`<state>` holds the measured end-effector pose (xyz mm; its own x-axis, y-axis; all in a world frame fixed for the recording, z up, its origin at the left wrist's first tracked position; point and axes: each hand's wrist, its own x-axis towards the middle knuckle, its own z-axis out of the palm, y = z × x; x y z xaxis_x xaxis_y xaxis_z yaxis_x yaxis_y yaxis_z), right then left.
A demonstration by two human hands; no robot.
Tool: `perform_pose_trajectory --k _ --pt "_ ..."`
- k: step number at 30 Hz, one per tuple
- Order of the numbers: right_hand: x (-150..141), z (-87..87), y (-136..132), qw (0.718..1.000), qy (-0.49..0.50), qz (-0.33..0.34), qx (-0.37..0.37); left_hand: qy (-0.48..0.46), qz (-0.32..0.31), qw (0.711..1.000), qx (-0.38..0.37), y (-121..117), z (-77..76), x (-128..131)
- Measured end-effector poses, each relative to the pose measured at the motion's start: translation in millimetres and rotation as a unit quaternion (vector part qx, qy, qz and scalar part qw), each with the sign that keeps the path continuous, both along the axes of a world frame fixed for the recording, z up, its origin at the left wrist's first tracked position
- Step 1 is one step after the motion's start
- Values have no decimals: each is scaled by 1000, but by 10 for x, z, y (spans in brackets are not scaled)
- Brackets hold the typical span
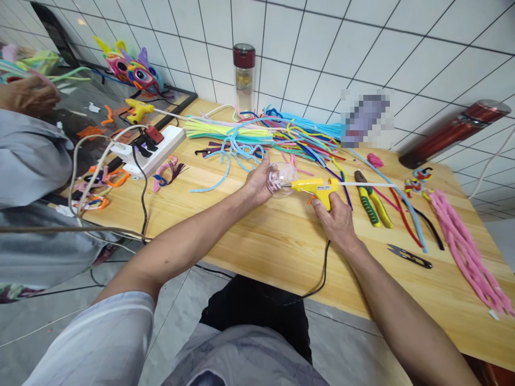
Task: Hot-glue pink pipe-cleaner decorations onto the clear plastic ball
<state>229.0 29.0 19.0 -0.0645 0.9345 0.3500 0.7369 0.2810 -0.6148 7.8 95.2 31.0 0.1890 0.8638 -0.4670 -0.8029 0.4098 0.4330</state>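
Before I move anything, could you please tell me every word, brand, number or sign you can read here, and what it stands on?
No text can be read with certainty.
Yellow glue gun in the right hand: dark print on its side label, too small to read.
Pixelated patch by the wall: too blurred to tell whether it bears any text.

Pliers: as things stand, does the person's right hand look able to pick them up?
Probably not yet: the right hand grips the yellow glue gun, whose white glue stick crosses over the pliers in this view. Otherwise the way looks free; they lie close by, uncovered.
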Motion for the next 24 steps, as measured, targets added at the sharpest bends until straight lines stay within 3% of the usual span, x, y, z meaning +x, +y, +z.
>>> perform_pose_trajectory --k 4,24 --pt "-7 4 -4 1000 1 -3 -9 21 -5 999 30 -3 3 -7" --pt "-25 -24 -13 1000 -11 -11 -9 45 40 997 39 -81 58 76"
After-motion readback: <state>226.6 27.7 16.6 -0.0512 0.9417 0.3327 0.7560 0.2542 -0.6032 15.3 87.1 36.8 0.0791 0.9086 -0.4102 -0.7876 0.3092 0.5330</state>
